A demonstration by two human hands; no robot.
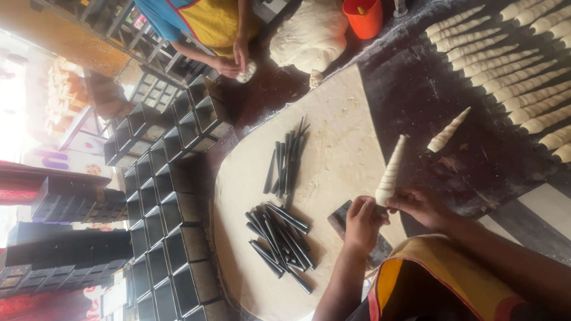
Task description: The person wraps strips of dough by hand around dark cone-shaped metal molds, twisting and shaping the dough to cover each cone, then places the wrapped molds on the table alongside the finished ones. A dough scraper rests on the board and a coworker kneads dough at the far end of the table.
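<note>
My left hand and my right hand both grip the wide end of a dough-wrapped cone, whose tip points away from me. Dough strip is wound around it in spiral turns. It hovers at the edge of a large rolled dough sheet spread on the dark table. Two heaps of black metal cone moulds lie on the sheet to the left of my left hand; the other heap sits further out. A flat metal scraper lies under my left hand.
Rows of finished dough cones fill the far right; one loose cone lies apart. Black baking tins line the left. Another person's hands work a dough ball beside a big dough lump and an orange bucket.
</note>
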